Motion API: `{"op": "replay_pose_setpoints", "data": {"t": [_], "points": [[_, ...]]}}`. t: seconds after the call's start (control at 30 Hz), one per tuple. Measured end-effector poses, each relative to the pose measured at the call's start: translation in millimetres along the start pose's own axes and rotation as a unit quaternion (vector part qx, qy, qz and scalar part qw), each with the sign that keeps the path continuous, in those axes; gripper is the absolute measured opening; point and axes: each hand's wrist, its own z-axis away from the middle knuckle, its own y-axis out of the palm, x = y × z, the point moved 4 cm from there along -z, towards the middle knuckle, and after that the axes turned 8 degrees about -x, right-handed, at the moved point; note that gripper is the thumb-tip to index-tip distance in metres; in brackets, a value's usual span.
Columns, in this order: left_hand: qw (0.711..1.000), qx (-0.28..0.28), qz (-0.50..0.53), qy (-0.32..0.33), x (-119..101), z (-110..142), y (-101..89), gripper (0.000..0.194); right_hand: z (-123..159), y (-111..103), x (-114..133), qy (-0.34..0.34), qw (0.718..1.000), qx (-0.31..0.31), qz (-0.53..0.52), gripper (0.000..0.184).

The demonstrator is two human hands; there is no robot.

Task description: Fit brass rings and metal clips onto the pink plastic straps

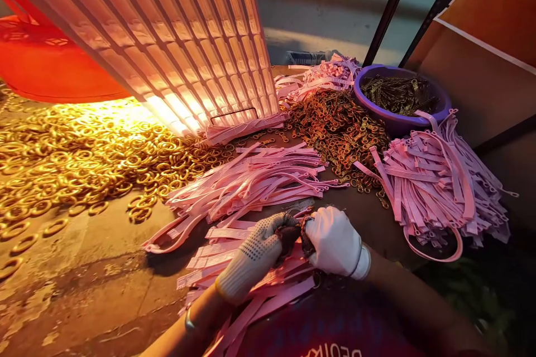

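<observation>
Pink straps [205, 262], loose pile: on the tabletop [104, 290], under both hands, nearest ends against the person's clothing [314, 323].

Hands, two, gloved: left hand [255, 254] and right hand [335, 240], fingertips curled in close together above the straps. What either grip pinches, if anything, we cannot tell; the fingers hide it.

Risks, in our judgement: a forearm brushing the pile could drag straps off the near edge; glove fabric could blunt the hold on small parts; crowded heaps could mingle if nudged.

Count: strap heaps, four, namely this one, the middle bundle [259, 175], the right heap [435, 178] and the far heap [326, 75]. Purple basin [396, 118], one. Ribbed panel [188, 28], one. Gold rings [84, 156] and metal clasps [339, 122]: too many for us to count.
</observation>
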Motion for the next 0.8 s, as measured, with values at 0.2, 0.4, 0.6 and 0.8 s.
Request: {"op": "replay_pose_setpoints", "data": {"t": [0.2,0.4,0.6,0.8], "points": [[0.969,0.016,0.205,-0.139,14.4,-12.3,11.8,0.026,9.7,3.0,-16.3,0.102,0.986,0.065,-0.113,0.016],[0.898,0.085,0.377,-0.209,19.4,-34.3,5.0,0.018,-9.3,28.2,-74.8,0.166,0.948,-0.104,-0.253,0.018],[0.928,0.028,0.336,-0.161,12.9,-25.8,-8.6,0.022,-26.4,60.0,-98.7,0.237,0.854,-0.167,-0.431,0.010],[0.981,-0.033,0.188,-0.042,-25.0,-1.4,-12.5,0.026,-2.2,34.8,-78.3,0.258,0.725,-0.145,-0.622,0.040]]}}
